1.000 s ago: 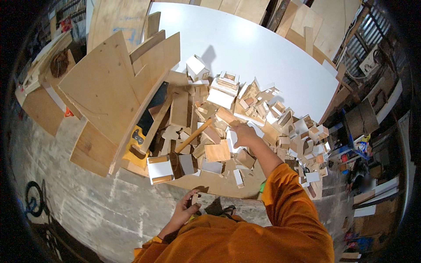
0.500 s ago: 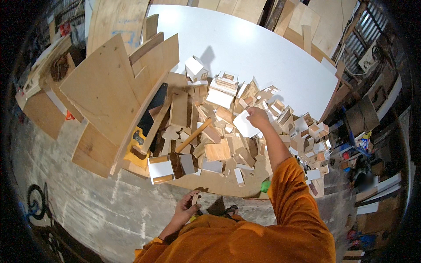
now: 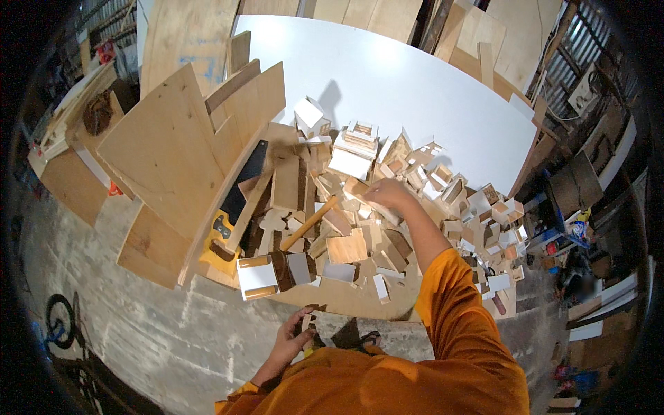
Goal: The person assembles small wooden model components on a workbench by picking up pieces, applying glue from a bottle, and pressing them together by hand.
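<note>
My left hand is low in front of my body, its fingers closed on a small pale wood piece. Over the middle of the scrap pile my right hand bends downward. Its fingers are closed at a thin pale board, which appears tilted and partly hidden beneath the hand. Around it lie loose wood offcuts, among them a square-cut brown piece. A hammer with a wooden handle rests to the left. Beyond the hand stands a small white-and-wood model.
Upright plywood sheets wall off the left side. Beside them lies a saw with a yellow handle. A small white box-shaped model stands on the white tabletop. Several small boxes crowd the right.
My right hand has moved slightly left and lower. The white square face that showed under it no longer shows; a narrow pale board is there now. My left hand has barely moved.
</note>
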`<state>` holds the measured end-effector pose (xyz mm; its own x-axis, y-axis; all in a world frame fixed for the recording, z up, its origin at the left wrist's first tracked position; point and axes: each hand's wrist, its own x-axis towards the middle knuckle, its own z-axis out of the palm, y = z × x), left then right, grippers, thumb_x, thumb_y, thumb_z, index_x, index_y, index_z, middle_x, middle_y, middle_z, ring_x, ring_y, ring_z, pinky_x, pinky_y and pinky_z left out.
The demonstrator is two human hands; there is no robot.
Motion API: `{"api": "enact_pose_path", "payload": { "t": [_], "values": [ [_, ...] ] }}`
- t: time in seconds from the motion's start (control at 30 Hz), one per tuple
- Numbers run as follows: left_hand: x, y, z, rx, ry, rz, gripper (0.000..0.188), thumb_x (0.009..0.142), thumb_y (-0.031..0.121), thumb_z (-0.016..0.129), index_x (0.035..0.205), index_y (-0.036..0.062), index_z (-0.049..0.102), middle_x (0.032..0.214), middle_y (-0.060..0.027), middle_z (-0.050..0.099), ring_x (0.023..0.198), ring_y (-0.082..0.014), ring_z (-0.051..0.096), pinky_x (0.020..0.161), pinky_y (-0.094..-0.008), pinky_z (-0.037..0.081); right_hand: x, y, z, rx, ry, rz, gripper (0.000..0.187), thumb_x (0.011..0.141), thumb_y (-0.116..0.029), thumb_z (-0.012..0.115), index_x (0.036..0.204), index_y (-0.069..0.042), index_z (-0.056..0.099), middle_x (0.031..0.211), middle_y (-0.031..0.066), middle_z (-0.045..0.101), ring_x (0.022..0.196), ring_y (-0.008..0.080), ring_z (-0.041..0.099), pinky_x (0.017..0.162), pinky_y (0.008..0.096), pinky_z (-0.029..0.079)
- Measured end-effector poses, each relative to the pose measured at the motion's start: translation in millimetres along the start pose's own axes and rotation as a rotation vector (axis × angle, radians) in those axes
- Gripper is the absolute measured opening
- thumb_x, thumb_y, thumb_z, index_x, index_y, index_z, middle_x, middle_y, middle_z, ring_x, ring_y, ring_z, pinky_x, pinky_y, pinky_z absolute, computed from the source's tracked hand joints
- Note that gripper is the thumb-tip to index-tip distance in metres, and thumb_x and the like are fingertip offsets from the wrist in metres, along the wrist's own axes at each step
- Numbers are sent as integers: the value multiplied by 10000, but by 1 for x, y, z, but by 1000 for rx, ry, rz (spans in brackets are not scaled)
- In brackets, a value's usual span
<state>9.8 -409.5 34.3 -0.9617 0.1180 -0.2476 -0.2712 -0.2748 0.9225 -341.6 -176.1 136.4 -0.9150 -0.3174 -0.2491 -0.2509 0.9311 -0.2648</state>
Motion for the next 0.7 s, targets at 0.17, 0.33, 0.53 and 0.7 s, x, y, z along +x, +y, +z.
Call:
{"api": "enact_pose_path", "payload": {
  "t": [0.17, 0.33, 0.53, 0.7],
  "values": [
    [-4, 8, 3, -47, 36, -53, 458, 843, -4, 607, 1281, 45, 483, 1115, -46, 551, 1011, -139, 513, 888, -273, 415, 25, -3, 22, 139, 61, 142, 420, 720, -432, 672, 930, -70, 700, 859, 167, 673, 909, 322, 635, 772, 422, 502],
    [-10, -2, 1, -76, 75, -47, 457, 851, 14, 609, 1288, 40, 479, 1067, -36, 567, 985, -127, 521, 889, -267, 410, 22, -6, 49, -248, 277, 66, 469, 685, -373, 732, 995, -29, 662, 943, 169, 642, 941, 324, 625, 803, 408, 513],
    [-12, -3, -1, -37, 71, -148, 486, 852, 12, 597, 1314, 72, 459, 1073, -43, 573, 903, -116, 547, 782, -249, 450, 33, -1, 49, -207, 91, 142, 423, 673, -303, 738, 1000, -48, 660, 1019, 166, 618, 971, 305, 610, 828, 399, 508],
    [-8, 0, 9, -45, 32, -88, 479, 840, -1, 606, 1295, 70, 476, 1096, -35, 575, 883, -113, 551, 760, -241, 456, 27, 9, 56, -398, 194, -25, 335, 700, -261, 667, 975, -70, 667, 928, 174, 638, 865, 321, 633, 772, 424, 510]
  ]
}}
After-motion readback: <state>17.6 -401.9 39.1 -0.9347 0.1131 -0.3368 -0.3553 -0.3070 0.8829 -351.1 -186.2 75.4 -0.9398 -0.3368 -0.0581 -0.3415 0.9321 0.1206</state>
